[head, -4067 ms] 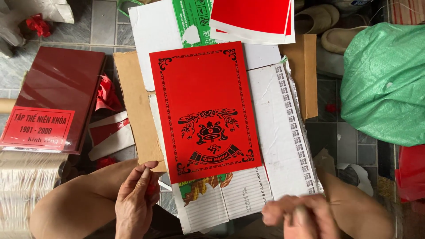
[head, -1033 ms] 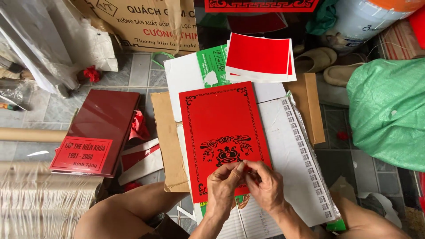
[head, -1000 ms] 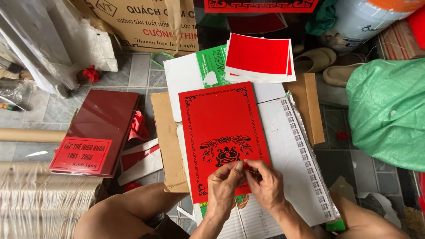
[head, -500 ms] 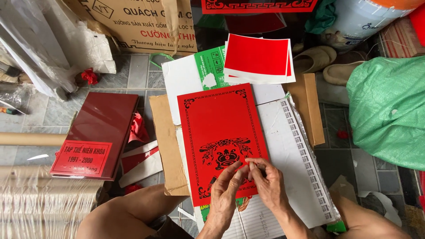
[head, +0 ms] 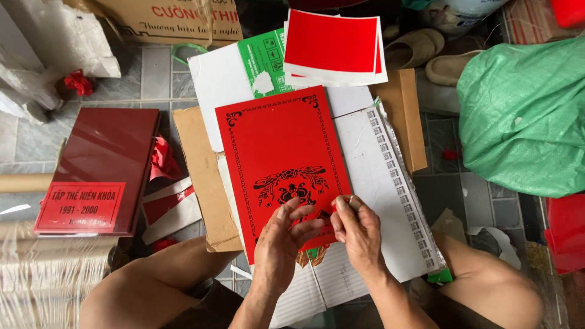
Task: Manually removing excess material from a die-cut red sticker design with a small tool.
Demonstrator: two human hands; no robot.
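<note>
The person sat on the tiled floor [head: 152,67] with a red card [head: 280,158], bordered and printed with a black emblem, lying flat on a pile of white boards [head: 372,176] and brown cardboard [head: 204,183] between the knees. Both hands worked at the card's lower edge. The left hand [head: 281,240] lay partly open, fingers spread and pressing the card down just below the emblem. The right hand [head: 358,231] was pinched shut, thumb and forefinger gripping something small at the card's lower right corner; what it was could not be made out, though it looked like a thin edge or film of the card itself. Judged from this, the step in hand was the picking or peeling of something at that corner while the other hand steadied the sheet. The next move would call for a firm hold-down from the left hand and a slow, even pull from the right, so that the card neither slid nor creased. A dark red book [head: 100,170] lay well apart to the left, red-and-white sheets [head: 332,45] beyond the card, and a green sack [head: 524,116] to the right.
</note>
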